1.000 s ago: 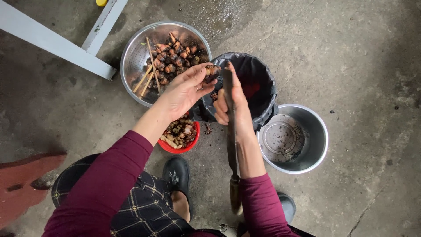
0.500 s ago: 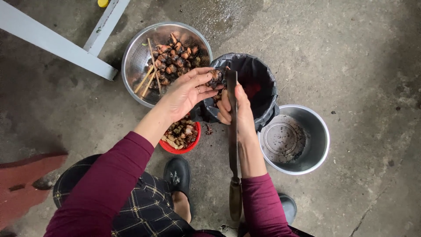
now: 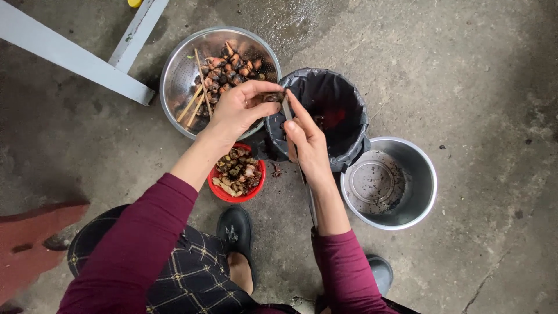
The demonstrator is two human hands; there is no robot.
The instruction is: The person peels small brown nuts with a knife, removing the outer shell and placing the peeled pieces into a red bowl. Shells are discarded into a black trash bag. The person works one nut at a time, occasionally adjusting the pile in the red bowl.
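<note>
Left hand (image 3: pixel 235 110) fingers pinch a small shellfish (image 3: pixel 273 97) while the right hand (image 3: pixel 308 142) grips a long knife (image 3: pixel 302 174), trimming over the lined bin (image 3: pixel 325 116).

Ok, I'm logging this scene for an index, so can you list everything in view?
colander: one, silver, top centre, holding brown shellfish and wooden sticks
small piece: one, dark brown, in left fingertips
bin: one, black liner, centre
red bowl: one, under left forearm, full of brown bits
steel pot: one, silver, right of the bin
metal frame: one, grey, top left
shoes: two, dark, bottom
left hand: pinching the small piece
right hand: holding a long knife along the forearm
</note>
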